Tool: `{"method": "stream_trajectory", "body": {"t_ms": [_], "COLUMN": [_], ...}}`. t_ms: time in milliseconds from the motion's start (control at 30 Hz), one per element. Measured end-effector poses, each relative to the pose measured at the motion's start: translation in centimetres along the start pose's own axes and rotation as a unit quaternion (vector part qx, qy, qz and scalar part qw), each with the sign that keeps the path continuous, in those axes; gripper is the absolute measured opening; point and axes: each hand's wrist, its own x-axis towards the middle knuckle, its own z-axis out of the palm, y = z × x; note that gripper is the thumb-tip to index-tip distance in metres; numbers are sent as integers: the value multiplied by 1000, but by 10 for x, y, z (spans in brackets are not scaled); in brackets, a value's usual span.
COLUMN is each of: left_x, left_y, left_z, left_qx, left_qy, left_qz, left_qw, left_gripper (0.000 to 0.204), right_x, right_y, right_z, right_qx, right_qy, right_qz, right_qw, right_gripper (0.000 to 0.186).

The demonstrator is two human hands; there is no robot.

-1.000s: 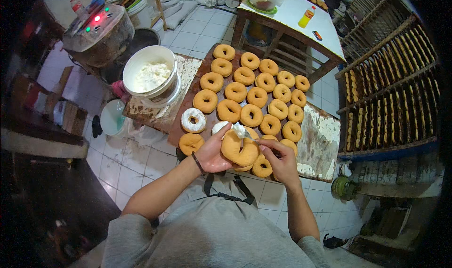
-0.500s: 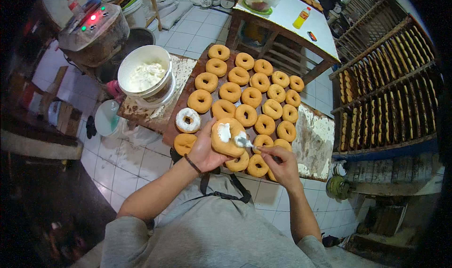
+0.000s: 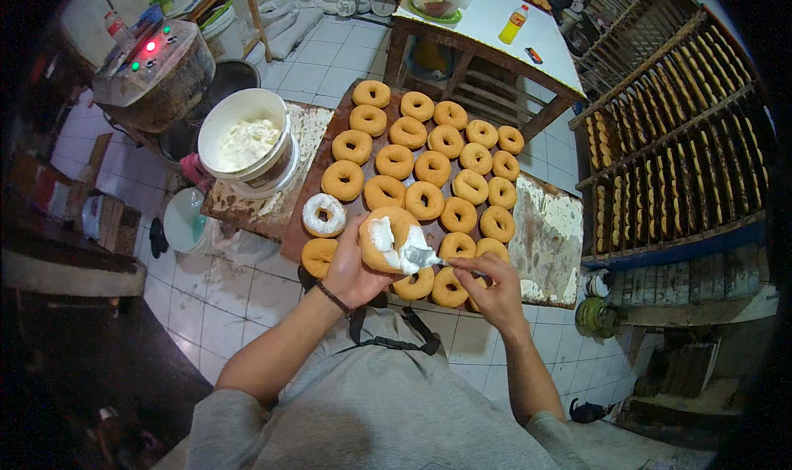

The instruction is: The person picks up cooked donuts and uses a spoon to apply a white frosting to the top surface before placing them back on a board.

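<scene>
I have the left hand [image 3: 353, 273] half-curled under a golden-brown, ring-shaped doughnut [image 3: 398, 217], held above the brown, flat board [image 3: 337, 124]. Right hand [image 3: 488, 288] closed in a pinch on a slim metal spreading tool [image 3: 419, 256], blade on the soft white cream [image 3: 382, 233]. My judgement: blade flat, pressure light, cream drawn toward the bare far rim. Round white plastic bucket [image 3: 239, 103], cream inside, beyond to the left.
</scene>
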Motion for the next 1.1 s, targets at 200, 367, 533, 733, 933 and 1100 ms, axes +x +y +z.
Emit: {"method": "stream_trajectory", "body": {"t_ms": [200,367,533,733,933,1100], "left_x": [-14,-21,-30,-41,-49,-59], "left_y": [19,33,57,99,155,199], "left_z": [-3,-13,-23,-31,-60,-71], "left_qx": [84,101,116,99,70,145], "left_qy": [-53,-30,-40,-27,-88,-46], "left_qz": [-139,-141,-161,-185,-229,-193], "left_qw": [985,984,979,977,967,969], "left_gripper": [52,51,51,49,52,55], "right_x": [28,47,65,86,106,137], "right_y": [-9,-22,-21,-38,-107,-120], "right_z": [-19,-12,2,35,91,134], "right_qx": [-135,-82,-102,-116,-148,-134], "right_qy": [-31,-48,-39,-19,-168,-38], "right_qz": [-127,-160,-138,-130,-262,-172], "right_qw": [982,982,984,985,939,975], "right_gripper": [18,22,25,31,28,26]}}
